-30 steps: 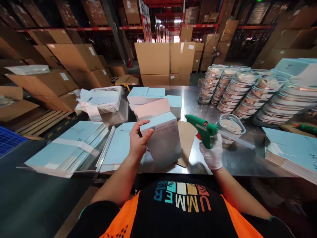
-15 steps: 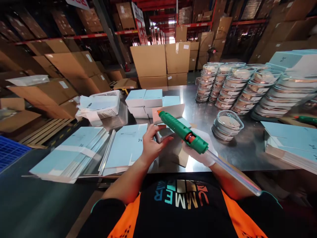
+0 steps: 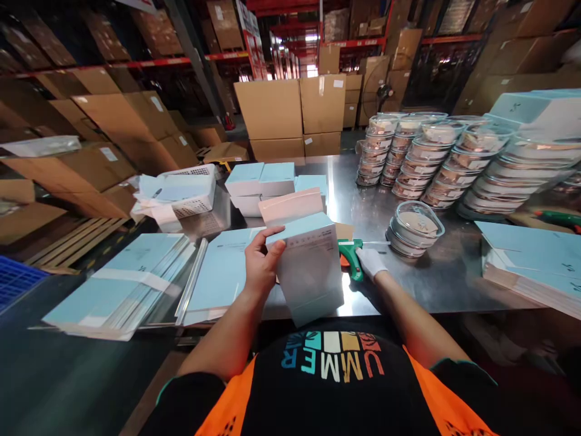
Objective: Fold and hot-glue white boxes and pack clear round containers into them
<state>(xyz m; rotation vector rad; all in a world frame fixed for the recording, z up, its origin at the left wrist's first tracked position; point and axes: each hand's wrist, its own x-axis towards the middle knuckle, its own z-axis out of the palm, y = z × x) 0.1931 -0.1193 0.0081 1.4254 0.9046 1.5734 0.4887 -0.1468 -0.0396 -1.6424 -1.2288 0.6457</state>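
My left hand [image 3: 263, 260] grips the upper left edge of a pale blue and white carton [image 3: 311, 266], with the thumb on its near side and fingers behind. The carton is tilted over the table's front edge, and a flap [image 3: 290, 206] stands up behind it. To its right, my right hand [image 3: 373, 261], in a white glove, is closed at the back of a green glue gun [image 3: 353, 257] low over the metal table. The carton hides the gun's nozzle; a clear glue stick [image 3: 376, 243] sticks out behind.
Flat blue cartons [image 3: 222, 266] and a strapped bundle [image 3: 118, 284] lie left. Folded boxes [image 3: 276, 175] and a white basket [image 3: 195, 194] stand behind. Rightward are lidded glass containers [image 3: 415, 224], tall container stacks [image 3: 447, 157], more flat cartons [image 3: 535, 254] and another green glue gun [image 3: 560, 219].
My right hand has lowered the glue gun from above the carton to the table on the right. My left hand has turned and raised the carton, so its broad side shows.
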